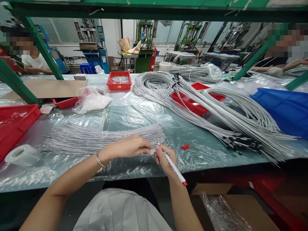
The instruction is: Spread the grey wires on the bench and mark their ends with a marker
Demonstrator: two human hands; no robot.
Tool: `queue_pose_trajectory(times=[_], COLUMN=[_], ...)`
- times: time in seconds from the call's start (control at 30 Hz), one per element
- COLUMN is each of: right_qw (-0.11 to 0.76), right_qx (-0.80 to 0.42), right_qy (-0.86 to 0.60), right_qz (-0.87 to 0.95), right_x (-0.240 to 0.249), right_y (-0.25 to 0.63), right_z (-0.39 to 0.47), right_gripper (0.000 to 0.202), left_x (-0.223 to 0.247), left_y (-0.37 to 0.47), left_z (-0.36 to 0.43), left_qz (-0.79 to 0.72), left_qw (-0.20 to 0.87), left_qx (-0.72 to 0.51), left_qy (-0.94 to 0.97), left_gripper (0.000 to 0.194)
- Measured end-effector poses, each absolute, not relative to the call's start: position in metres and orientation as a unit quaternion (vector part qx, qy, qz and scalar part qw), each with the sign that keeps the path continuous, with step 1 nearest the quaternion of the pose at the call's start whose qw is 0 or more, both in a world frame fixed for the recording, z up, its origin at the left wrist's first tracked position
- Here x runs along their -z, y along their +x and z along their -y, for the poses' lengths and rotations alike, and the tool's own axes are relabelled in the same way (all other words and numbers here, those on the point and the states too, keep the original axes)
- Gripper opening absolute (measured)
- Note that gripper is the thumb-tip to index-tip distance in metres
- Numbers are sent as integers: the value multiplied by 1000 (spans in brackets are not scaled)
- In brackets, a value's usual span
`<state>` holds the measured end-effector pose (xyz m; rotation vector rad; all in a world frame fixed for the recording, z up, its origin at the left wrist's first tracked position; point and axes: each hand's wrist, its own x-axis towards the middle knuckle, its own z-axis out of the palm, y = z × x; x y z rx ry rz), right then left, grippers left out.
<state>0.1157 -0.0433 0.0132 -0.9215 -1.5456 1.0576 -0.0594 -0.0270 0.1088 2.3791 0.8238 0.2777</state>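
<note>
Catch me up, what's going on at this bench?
A person's right hand grips a white marker, its tip by the right-hand ends of a spread of thin grey wires. The left hand is over those same ends; whether it pinches any is unclear. A small red piece, probably the cap, lies to the right.
</note>
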Motion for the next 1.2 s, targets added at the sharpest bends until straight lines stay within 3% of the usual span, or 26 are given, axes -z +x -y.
queue_pose_trajectory(times=[0.2, 0.57, 0.73, 0.87, 1.07, 1.2], right_qw=[503, 488, 495, 483, 479, 472], right_qx=[-429, -429, -434, -429, -402, -404], right_qy=[-357, -356, -358, -355, -365, -364], right_qz=[660, 672, 663, 676, 689, 694], right_x=[-20, -23, -21, -21, -24, -25], right_y=[119, 118, 121, 123, 122, 121], right_z=[42, 43, 42, 42, 44, 44], right_gripper=[37, 34, 31, 33, 37, 37], left_x=[-114, -114, -105, -99, -103, -109], left_y=[-58, -63, -60, -57, -54, -55], left_z=[29, 21, 21, 22, 31, 34], left_qz=[-324, -328, -360, -377, -384, -367], left_qw=[279, 465, 580, 550, 374, 325], left_qx=[-94, -86, -114, -133, -166, -164], left_qy=[899, 818, 722, 733, 828, 856], left_gripper=[28, 24, 35, 40, 31, 31])
